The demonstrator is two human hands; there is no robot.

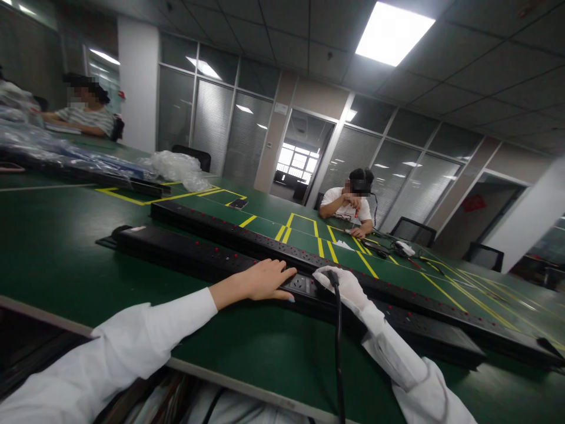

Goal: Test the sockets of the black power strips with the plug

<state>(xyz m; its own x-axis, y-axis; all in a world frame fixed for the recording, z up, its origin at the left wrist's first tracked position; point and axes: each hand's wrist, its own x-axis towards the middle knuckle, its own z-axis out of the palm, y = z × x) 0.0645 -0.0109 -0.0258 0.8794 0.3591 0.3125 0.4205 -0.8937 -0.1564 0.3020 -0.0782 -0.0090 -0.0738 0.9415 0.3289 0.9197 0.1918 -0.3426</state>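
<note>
A long black power strip with several sockets and small red switches lies across the table in front of me. My left hand, bare, rests on its top with fingers stretched out and the thumb apart toward the near edge. To the right of it, my right hand wears a white glove and is closed around a black plug held at the strip's sockets. Whether the prongs are in a socket is hidden by the glove. A black cable hangs from the plug down past the table's front edge.
Behind lies a second long black power strip. The green table carries yellow tape markings. Clear plastic wrap sits at the back left. A person sits across the table, another person at the far left.
</note>
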